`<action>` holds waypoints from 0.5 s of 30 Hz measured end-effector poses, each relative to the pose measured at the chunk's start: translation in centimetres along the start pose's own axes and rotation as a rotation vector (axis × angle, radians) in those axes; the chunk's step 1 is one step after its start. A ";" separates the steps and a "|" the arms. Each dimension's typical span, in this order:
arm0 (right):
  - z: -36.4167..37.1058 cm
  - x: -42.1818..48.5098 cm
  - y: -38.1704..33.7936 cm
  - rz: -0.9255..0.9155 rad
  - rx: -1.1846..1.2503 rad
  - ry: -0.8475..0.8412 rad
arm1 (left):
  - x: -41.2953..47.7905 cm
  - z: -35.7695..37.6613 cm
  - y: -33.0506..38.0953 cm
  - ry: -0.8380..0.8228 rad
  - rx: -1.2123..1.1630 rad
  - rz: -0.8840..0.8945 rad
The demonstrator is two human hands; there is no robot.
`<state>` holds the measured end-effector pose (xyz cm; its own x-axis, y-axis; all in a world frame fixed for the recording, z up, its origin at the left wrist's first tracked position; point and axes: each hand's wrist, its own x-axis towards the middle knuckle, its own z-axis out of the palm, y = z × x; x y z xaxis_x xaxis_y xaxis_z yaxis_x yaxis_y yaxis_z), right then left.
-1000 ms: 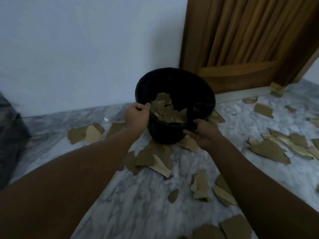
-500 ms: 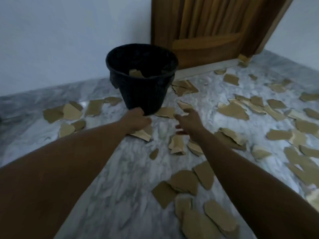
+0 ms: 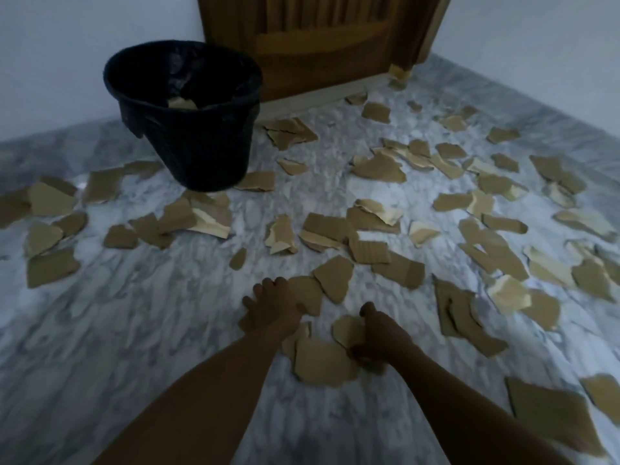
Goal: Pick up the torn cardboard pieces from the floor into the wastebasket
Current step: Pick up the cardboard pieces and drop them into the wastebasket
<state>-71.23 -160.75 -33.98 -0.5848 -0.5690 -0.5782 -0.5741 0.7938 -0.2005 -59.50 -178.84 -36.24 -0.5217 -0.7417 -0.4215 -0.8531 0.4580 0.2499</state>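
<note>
Cardboard pieces (image 3: pixel 335 280) litter the marble floor (image 3: pixel 134 330) all round both hands; no writing or labels readable on anything. Left hand (image 3: pixel 273 307) is down on the floor, palm down, fingers curled over the edge of a brown piece (image 3: pixel 307 293), touching it; whether it is actually gripped I cannot tell. Right hand (image 3: pixel 377 333) is also low, fingers bent around the rim of a small rounded piece (image 3: pixel 349 330), pinching it at its right edge. Both forearms reach in from the bottom of the frame, converging slightly. Just below and between the hands lies a bigger flat piece (image 3: pixel 323 364). More scraps spread ahead and to the right of the right hand. Wastebasket (image 3: pixel 188 135), black, stands upright well ahead and left of the left hand, some cardboard visible inside. Behind it a white wall (image 3: pixel 84 45); a wooden door (image 3: pixel 318 38) is farther ahead.
</note>
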 end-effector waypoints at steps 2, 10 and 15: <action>-0.3 0.4 -0.1 -0.011 0.013 0.016 | 0.2 -0.7 0.6 0.031 -0.072 -0.033; -2.8 1.2 -2.6 -0.167 -0.106 -0.155 | 1.3 -5.6 -1.6 -0.178 -0.344 0.074; 1.1 -0.7 -5.9 -0.248 -0.235 -0.132 | 0.3 -4.1 -5.5 -0.348 -0.108 -0.139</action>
<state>-66.81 -164.75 -33.30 -0.3412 -0.6932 -0.6349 -0.8140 0.5557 -0.1693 -55.00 -183.58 -34.22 -0.3831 -0.5738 -0.7239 -0.9210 0.2968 0.2522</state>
